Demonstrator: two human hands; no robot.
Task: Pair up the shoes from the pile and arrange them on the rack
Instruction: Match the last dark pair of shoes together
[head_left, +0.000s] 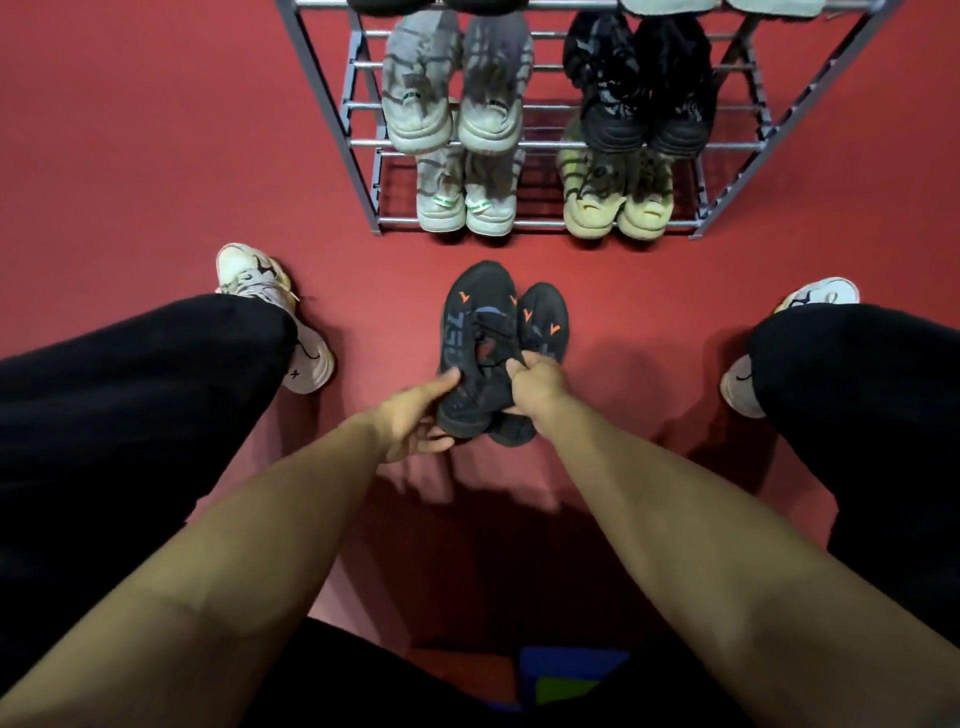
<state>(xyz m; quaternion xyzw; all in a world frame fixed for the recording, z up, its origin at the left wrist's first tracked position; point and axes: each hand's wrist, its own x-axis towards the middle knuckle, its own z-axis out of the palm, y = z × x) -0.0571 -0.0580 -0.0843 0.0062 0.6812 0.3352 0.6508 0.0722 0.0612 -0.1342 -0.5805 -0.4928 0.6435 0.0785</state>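
Observation:
Two black sneakers with orange marks lie side by side on the red floor before me, the left one (475, 338) larger in view, the right one (545, 317) partly behind it. My left hand (415, 415) grips the heel of the left sneaker. My right hand (537, 387) pinches the collar area between the two shoes. The grey metal rack (358, 143) stands beyond, holding pale grey pairs (452, 98) (465, 200) on the left, a black pair (641, 93) and a tan pair (615, 200) on the right.
My legs in black trousers spread to both sides, with my white sneakers (275, 312) (789, 343) planted on the floor. More shoes show at the rack's top edge. A blue and green object (566, 680) lies near my body.

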